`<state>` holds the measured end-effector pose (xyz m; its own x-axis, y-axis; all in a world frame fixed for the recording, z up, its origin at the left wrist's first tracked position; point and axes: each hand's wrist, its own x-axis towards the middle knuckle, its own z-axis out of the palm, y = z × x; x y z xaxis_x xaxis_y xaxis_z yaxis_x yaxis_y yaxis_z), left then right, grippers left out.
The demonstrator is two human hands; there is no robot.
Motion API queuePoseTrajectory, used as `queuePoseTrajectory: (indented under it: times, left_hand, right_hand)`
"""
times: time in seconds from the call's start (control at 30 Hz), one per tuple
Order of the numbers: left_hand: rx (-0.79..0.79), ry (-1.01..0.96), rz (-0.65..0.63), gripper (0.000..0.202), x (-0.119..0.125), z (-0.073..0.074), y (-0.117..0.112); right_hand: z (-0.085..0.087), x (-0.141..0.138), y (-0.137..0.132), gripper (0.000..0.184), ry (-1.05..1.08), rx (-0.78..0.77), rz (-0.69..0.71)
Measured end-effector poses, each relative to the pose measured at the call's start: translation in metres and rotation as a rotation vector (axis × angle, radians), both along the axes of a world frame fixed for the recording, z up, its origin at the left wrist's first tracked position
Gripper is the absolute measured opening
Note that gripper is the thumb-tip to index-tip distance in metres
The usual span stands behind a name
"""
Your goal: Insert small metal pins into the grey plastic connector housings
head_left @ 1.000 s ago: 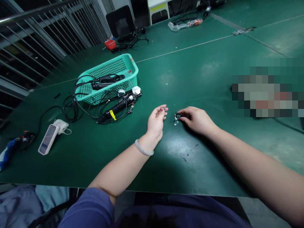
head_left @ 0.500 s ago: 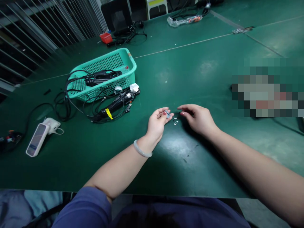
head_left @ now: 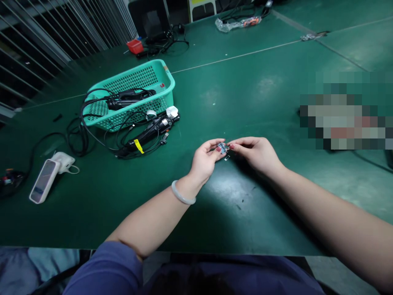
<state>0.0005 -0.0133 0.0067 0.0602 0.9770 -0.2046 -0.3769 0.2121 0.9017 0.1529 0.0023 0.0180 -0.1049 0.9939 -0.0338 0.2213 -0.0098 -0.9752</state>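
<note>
Pinching one small part between both hands

Nearest to you, your forearms lie on the green table (head_left: 215, 213), a pale bracelet (head_left: 183, 194) on your left wrist. Your left hand (head_left: 204, 160) has its thumb and forefinger closed on a small blue-grey part (head_left: 222, 147), held just above the tabletop. Your right hand (head_left: 257, 153) meets it from the other side, fingertips pinched on the same part, the remaining fingers curled. A tiny metal piece (head_left: 226, 158) lies loose on the table just beneath your fingertips.

To your left, a white handheld device (head_left: 46, 179) lies flat. Beyond it, a black tool with a yellow tag (head_left: 150, 133) rests on the table among looped black cables (head_left: 80, 137), just beside the teal basket (head_left: 170, 80). The basket holds another black tool (head_left: 127, 98), and its cable spills over the rim; what else lies inside you cannot tell.

At the far edge sit a small red tray (head_left: 135, 46), whose contents are too small to make out, and a clear bag (head_left: 236, 24) with something orange and black in it.
</note>
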Motion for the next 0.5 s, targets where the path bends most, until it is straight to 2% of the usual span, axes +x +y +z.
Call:
queuePoseTrajectory:
  times: [0.3, 0.5]
  left_hand:
    - [0.008, -0.041, -0.058, 0.018, -0.0011, -0.0016, -0.0009]
    - [0.000, -0.017, -0.056, 0.023, -0.0004, 0.0004, -0.0017]
  right_hand:
    - [-0.0031, -0.0016, -0.0012, 0.016, -0.020, 0.088, -0.025]
    - [-0.0009, -0.0019, -0.0028, 0.020, -0.216, 0.211, -0.052]
